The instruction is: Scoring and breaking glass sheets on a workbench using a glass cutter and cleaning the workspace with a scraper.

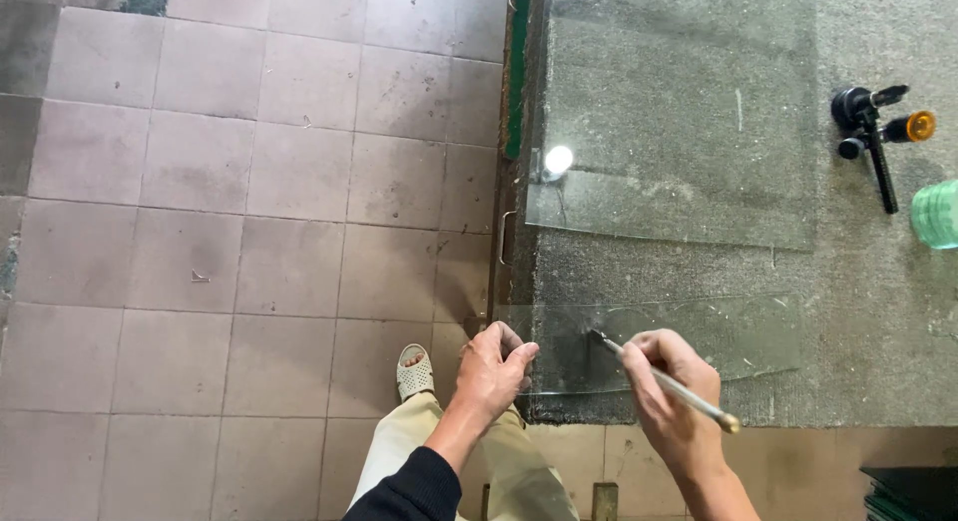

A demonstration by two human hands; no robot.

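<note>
Right hand (671,391) pinches glass cutter (664,381), long axis diagonal, tip pointing up-left onto glass strip (699,336). Left hand (491,371) fingers curled, gripping strip's left edge on desk (878,311).

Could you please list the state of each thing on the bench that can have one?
Narrow glass strip: lying flat, left end pinched by the left hand.
Large glass sheet: flat, untouched.
Glass cutter: gripped in the right hand, tip on the strip.
Black tool: lying idle.
</note>
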